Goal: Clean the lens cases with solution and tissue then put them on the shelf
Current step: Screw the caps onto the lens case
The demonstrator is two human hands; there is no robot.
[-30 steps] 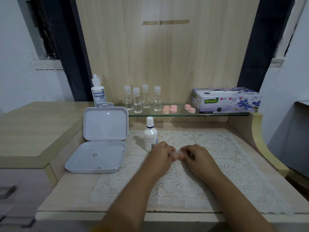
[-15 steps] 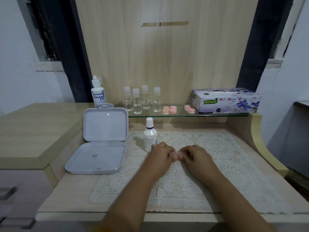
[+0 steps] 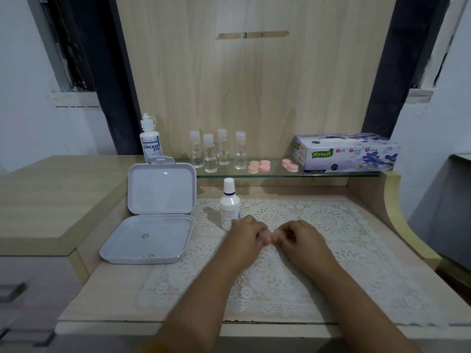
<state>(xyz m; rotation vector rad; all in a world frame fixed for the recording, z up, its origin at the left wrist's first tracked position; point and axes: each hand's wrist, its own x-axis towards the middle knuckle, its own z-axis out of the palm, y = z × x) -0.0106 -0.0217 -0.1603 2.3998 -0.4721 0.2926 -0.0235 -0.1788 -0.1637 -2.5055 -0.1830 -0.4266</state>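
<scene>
My left hand (image 3: 246, 231) and my right hand (image 3: 298, 234) meet over the lace mat, fingers curled round a small pale pink lens case (image 3: 270, 235) held between them; most of it is hidden by the fingers. A white solution bottle (image 3: 230, 208) stands upright just left of my left hand. On the glass shelf (image 3: 280, 173) lie pink lens cases: a group (image 3: 258, 166) and a pair (image 3: 289, 165). The tissue box (image 3: 346, 152) sits on the shelf's right end.
An open white plastic box (image 3: 153, 217) lies left of the lace mat (image 3: 331, 250). Several small clear bottles (image 3: 216, 152) stand on the shelf, and a Dream Eye bottle (image 3: 150, 141) stands behind the box. A raised wooden ledge (image 3: 51, 200) borders the left.
Both hands stay together on the lens case, with only slight finger movement.
</scene>
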